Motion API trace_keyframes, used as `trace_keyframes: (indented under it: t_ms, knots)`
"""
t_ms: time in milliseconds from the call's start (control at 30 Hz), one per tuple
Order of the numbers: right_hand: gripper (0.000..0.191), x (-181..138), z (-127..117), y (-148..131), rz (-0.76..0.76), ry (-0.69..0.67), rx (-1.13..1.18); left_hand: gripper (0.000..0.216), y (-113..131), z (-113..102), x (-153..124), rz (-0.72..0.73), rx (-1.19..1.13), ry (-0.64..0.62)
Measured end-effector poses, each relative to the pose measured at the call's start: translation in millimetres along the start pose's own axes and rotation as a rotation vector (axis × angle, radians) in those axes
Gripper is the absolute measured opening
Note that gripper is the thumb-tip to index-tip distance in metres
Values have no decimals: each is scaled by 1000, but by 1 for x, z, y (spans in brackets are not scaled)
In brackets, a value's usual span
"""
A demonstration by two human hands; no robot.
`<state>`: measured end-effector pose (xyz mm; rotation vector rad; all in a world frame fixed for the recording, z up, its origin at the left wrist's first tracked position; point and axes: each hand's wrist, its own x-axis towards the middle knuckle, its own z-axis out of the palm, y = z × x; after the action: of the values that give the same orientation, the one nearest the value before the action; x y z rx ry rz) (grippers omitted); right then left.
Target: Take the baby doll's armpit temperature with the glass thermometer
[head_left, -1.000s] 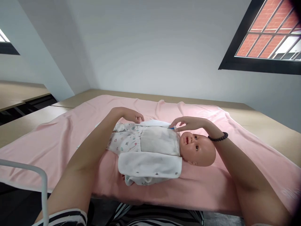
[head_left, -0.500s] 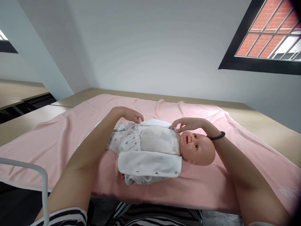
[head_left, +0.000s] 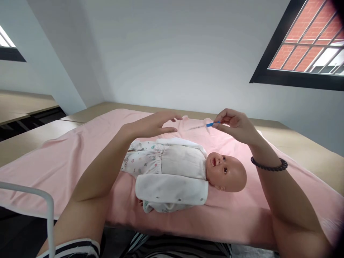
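Note:
A baby doll [head_left: 225, 171] in a white printed garment [head_left: 172, 168] lies on its back on a pink cloth [head_left: 67, 161], head to the right. Above the doll's chest, my right hand [head_left: 236, 123] pinches a thin stick with a blue end [head_left: 206, 124], which looks like a thermometer. A dark bead bracelet [head_left: 268, 165] circles that wrist. My left hand [head_left: 156, 123] hovers open, fingers stretched, over the doll's far side, close to the stick's clear tip.
The pink cloth covers a wooden table [head_left: 301, 139] against a white wall. A white metal rail [head_left: 40, 204] stands at the near left. A dark-framed window [head_left: 303, 46] is at the upper right. Striped fabric [head_left: 177, 247] shows below the table edge.
Both hands have lifted off the doll. My right hand has drawn the blue-ended stick up and out from the doll's far armpit; my left hand has let go of the garment and opened.

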<state>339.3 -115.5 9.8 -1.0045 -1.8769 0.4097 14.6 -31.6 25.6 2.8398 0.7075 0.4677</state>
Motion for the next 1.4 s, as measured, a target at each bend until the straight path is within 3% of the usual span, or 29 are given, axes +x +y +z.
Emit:
trace_keyframes:
  t_ms: [100, 233, 333, 433, 800, 967, 1233, 1400]
  knots:
    - [20, -8, 6, -26, -95, 171, 64, 37, 31, -4, -8, 130, -24, 279]
    - [17, -23, 17, -59, -188, 316, 67, 17, 53, -4, -19, 337, 45, 599]
    - [18, -32, 24, -76, -272, 421, 90, 18, 64, -3, -25, 485, 72, 762]
    - [17, -39, 29, -84, -323, 480, 113, 22, 74, -3, -31, 532, 82, 855]
    - [7, -52, 41, -100, -274, 534, 88, 9, 79, -1, -37, 481, 40, 882]
    - [16, -53, 42, -103, -260, 623, 53, 16, 83, -1, -37, 460, 125, 883]
    - [21, -56, 39, -108, -206, 511, 61, 27, 80, 1, -41, 479, 86, 957]
    - [16, -53, 38, -103, -273, 544, 84, 26, 79, 0, -39, 484, 127, 941]
